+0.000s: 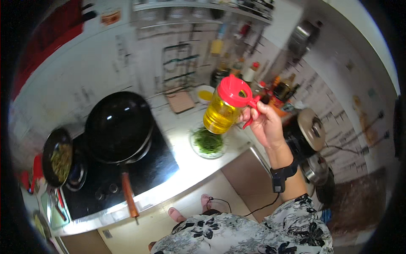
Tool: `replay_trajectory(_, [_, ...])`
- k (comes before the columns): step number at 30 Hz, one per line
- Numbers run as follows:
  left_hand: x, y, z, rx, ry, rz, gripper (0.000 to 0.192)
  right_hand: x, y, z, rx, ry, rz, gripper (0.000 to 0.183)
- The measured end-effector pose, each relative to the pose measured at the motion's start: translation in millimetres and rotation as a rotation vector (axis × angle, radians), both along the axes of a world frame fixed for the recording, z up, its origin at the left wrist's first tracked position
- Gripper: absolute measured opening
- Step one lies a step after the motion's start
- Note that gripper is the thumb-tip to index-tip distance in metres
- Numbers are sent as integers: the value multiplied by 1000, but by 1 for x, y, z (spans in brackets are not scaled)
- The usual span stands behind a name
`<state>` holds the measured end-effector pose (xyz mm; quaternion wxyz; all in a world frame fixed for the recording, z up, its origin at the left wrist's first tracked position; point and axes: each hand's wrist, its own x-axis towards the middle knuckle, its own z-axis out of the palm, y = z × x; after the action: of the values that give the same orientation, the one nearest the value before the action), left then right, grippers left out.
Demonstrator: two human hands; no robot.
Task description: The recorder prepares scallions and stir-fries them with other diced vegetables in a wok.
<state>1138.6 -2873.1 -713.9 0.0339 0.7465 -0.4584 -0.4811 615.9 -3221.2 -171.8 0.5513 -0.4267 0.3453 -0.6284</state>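
My right hand (263,122) grips the red handle of a clear oil jug (222,116) with a red lid. Yellow oil fills much of the jug, which is held in the air, slightly tilted. Below it on the white counter, a clear dish (208,143) of cut green vegetables is partly hidden by the jug. To the left, a black wok (119,127) with a wooden handle (129,195) sits on the black cooktop (158,173); no food is visible inside. My left hand is out of view.
A small pan (58,158) of cooked food stands at the cooktop's left. Behind the jug are a bowl of yellow liquid (205,95), a cutting board (180,100) in a rack and several bottles (250,74). A lidded cooker (309,130) stands right. A cable (263,206) hangs from my wrist strap.
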Motion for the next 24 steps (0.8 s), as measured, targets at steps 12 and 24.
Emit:
replay_trajectory(12, [-88,-118,18,21,-24,-41,15,-183,46,-149,103,153,-706,29])
replay_trajectory(24, [-140,-117,56,54,-114,-20,16,-276,-18,-250,179,-23,-903,25])
